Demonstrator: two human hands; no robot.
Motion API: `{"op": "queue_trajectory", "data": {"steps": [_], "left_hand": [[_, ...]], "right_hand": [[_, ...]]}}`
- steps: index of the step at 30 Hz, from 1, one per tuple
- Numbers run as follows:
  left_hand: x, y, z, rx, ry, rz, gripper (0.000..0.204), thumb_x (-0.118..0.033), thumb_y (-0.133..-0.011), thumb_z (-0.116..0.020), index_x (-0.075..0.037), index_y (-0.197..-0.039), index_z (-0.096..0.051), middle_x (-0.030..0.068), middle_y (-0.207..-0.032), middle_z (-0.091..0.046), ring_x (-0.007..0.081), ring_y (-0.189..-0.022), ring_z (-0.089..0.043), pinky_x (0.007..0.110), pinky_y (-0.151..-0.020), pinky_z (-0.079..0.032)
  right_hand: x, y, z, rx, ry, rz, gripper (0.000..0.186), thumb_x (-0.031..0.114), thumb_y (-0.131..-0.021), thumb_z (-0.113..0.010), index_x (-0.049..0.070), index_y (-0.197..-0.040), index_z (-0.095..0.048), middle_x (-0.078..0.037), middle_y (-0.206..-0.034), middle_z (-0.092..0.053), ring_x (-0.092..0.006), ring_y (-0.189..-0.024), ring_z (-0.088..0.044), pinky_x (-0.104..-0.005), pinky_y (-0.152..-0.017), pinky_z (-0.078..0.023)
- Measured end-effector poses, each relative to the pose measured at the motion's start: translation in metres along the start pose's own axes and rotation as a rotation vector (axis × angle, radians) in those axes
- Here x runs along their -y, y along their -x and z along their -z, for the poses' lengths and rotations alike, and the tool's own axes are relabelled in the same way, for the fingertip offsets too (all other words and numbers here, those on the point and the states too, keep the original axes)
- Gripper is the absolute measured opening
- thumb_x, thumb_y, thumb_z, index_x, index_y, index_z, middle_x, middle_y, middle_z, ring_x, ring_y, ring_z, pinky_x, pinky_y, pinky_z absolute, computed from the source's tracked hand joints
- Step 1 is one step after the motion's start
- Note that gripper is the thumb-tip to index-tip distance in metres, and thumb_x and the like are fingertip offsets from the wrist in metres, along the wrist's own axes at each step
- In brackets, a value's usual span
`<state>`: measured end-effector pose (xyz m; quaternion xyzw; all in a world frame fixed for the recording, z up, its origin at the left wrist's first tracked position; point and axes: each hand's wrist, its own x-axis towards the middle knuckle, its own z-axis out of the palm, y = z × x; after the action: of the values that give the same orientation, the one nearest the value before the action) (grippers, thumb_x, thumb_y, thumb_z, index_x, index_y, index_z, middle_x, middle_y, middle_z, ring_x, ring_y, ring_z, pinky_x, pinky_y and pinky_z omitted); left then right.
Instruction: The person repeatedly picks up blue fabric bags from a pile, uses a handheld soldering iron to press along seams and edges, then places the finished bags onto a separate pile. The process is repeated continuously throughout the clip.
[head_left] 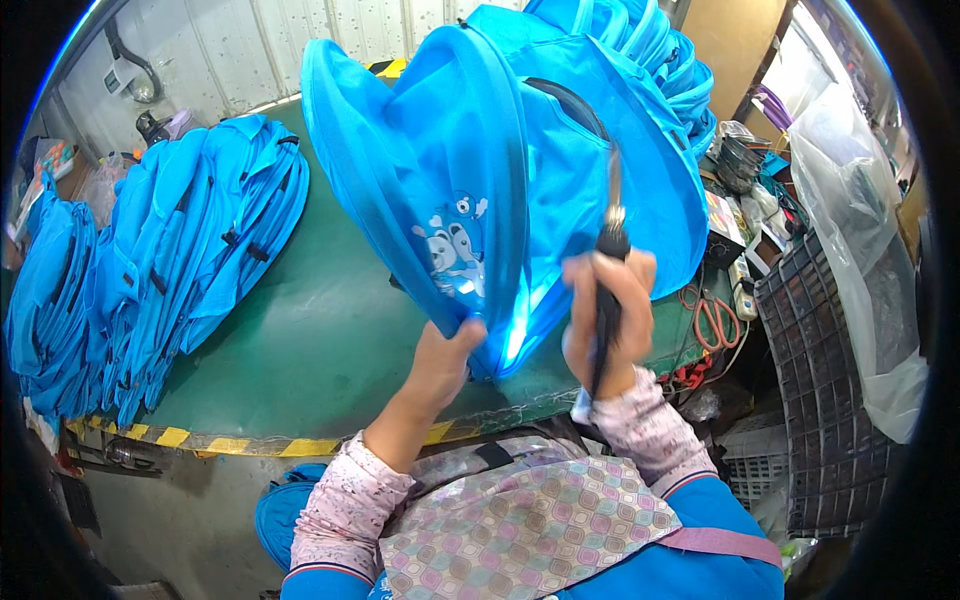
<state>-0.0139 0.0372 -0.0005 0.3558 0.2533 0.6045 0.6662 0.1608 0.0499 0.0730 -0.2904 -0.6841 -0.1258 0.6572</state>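
Upper centre: hooped fabric piece, bright blue, cartoon-bear print. Smooth worktop: green; edge tape yellow-and-black striped. Lower centre: cloth apron, pastel rounded-diamond pattern.

blue canopy: smooth cloth; tabletop: smooth, slightly glossy; tool shaft: probably metal, blurred; hanging sheet: glossy plastic

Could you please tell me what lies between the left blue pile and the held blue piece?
In the head view, green tabletop lies between the blue pile and held piece.
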Motion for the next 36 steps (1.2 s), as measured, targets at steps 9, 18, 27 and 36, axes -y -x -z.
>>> {"op": "queue_trajectory", "data": {"steps": [9,18,27,36], "left_hand": [[-0.002,0.002,-0.004,-0.117,-0.163,-0.073,0.025,-0.012,-0.090,-0.074,0.000,-0.111,-0.065,0.0024,-0.101,-0.068,0.0115,-0.088,-0.061,0.028,-0.082,-0.048],[-0.003,0.005,-0.012,-0.200,-0.193,-0.090,0.024,-0.012,-0.092,-0.072,0.001,-0.111,-0.066,0.0038,-0.101,-0.069,0.0118,-0.088,-0.062,0.027,-0.080,-0.049],[-0.002,0.008,-0.017,-0.199,-0.190,-0.086,0.023,-0.015,-0.091,-0.073,0.001,-0.108,-0.067,0.0036,-0.098,-0.069,0.0119,-0.086,-0.062,0.027,-0.079,-0.049],[0.020,0.032,0.009,-0.317,-0.574,-0.515,0.029,-0.002,-0.092,-0.065,-0.001,-0.118,-0.051,0.0047,-0.105,-0.059,0.0103,-0.090,-0.056,0.025,-0.081,-0.047]], "right_hand": [[0.022,0.047,0.034,0.285,-0.003,0.199,0.033,0.018,-0.075,-0.075,0.013,-0.106,-0.065,0.007,-0.069,-0.051,-0.0155,-0.069,-0.047,-0.0354,-0.070,-0.034],[0.015,0.050,0.025,0.300,0.006,0.302,0.033,0.016,-0.074,-0.073,0.011,-0.106,-0.066,0.007,-0.068,-0.049,-0.0145,-0.068,-0.047,-0.0341,-0.071,-0.036],[0.013,0.050,0.025,0.307,-0.025,0.295,0.031,0.013,-0.073,-0.073,0.011,-0.104,-0.067,0.005,-0.068,-0.049,-0.0157,-0.067,-0.048,-0.0345,-0.069,-0.036],[0.015,0.033,0.033,0.202,-0.146,-0.106,0.020,0.009,-0.078,-0.072,0.009,-0.097,-0.065,-0.001,-0.067,-0.057,-0.0201,-0.061,-0.047,-0.0360,-0.066,-0.036]]}}
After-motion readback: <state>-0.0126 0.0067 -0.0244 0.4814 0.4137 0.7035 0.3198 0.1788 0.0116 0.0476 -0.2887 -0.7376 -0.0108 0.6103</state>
